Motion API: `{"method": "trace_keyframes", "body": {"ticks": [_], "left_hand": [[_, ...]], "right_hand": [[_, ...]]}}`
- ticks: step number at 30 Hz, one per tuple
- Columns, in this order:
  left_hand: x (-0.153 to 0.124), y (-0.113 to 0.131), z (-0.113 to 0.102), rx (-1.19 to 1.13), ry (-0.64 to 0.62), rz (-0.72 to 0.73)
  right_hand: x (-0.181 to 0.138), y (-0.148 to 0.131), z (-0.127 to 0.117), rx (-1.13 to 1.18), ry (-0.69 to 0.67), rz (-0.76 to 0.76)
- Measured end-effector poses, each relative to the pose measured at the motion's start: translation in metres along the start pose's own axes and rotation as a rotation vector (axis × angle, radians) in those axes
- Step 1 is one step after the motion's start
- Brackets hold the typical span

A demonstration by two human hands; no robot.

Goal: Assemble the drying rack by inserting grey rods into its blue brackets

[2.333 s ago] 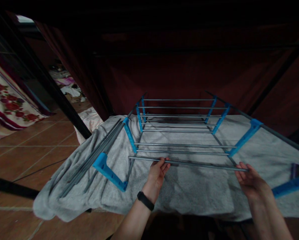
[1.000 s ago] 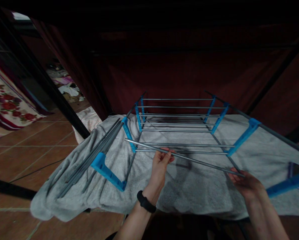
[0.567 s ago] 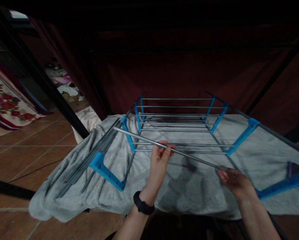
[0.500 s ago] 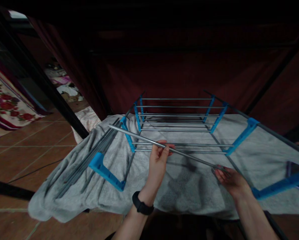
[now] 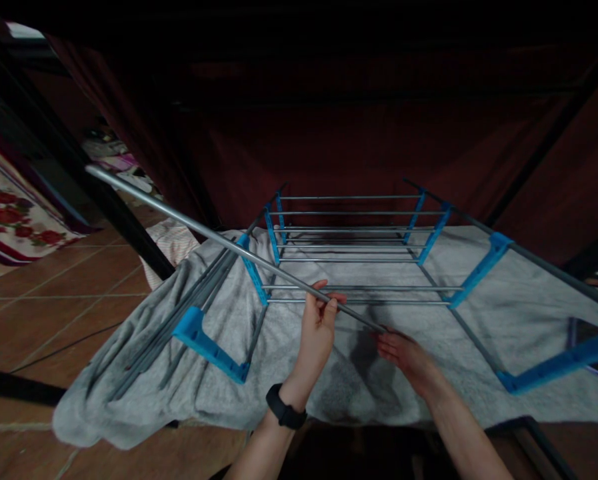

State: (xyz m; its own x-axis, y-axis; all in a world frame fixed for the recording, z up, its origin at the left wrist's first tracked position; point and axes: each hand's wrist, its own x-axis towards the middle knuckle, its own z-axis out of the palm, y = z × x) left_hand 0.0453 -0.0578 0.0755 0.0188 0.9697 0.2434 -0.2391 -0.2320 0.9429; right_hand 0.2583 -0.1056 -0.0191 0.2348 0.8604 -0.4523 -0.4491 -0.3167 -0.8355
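A long thin metal tube (image 5: 193,227) slants through the air, its far end up at the left. My left hand (image 5: 319,323) pinches it around the middle, with a black band on that wrist. My right hand (image 5: 401,353) has its fingers closed around the tube's near end, which they hide. Behind the hands stands a rack frame of grey side tubes and blue plastic brackets (image 5: 481,270), with several metal crossbars (image 5: 349,261) spanning it. The front left blue bracket (image 5: 211,347) and front right blue bracket (image 5: 559,363) have no crossbar between them.
A grey blanket (image 5: 379,400) lies under the frame. Several loose tubes (image 5: 179,320) are bunched on its left side. Dark posts (image 5: 103,200) and a maroon curtain (image 5: 329,147) surround the surface. A dark flat object (image 5: 591,340) lies at the right; tiled floor (image 5: 69,300) shows at left.
The tube has shifted up and to the left, its far end now well past the frame. My right hand has moved left, closer to my left hand, which stays nearly in place.
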Motion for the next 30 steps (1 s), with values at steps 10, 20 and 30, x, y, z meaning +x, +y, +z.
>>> {"method": "trace_keyframes", "body": {"ticks": [10,20,30], "left_hand": [[-0.007,-0.022,0.003,0.054,-0.038,-0.070],[-0.003,-0.005,-0.004,0.192,-0.083,0.023],[0.000,-0.017,-0.013,0.336,-0.082,0.056]], "right_hand": [[-0.022,0.013,0.024,-0.284,-0.280,-0.045],[-0.014,0.001,0.004,-0.307,-0.284,-0.062],[-0.004,-0.005,-0.002,-0.275,-0.157,-0.063]]}}
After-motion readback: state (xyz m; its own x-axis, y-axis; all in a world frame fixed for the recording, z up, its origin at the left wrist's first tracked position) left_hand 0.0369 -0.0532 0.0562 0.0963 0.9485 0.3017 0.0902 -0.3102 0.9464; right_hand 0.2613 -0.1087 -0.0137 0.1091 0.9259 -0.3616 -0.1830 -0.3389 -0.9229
